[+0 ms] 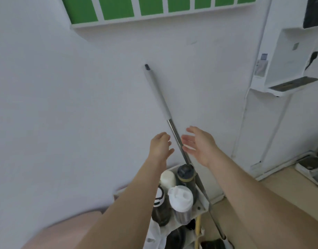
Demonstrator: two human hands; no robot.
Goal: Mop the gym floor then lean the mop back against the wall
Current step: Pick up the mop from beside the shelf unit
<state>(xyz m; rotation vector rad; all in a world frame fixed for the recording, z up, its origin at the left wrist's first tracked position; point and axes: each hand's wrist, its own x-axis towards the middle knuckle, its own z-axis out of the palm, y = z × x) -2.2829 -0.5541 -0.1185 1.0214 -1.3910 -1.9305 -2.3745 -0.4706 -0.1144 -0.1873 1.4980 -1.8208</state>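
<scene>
The white wall (64, 105) fills the frame, and the mop (158, 97) leans on it, its long axis running from the tip at upper centre down to the lower right. Our left hand (160, 146) and right hand (199, 146) flank the steel shaft mid-frame, holding nothing. The right fingers (187, 141) are spread wide, just beside the shaft and nearer; the left are loosely curled. Bottles (179, 196) crowd below.
</scene>
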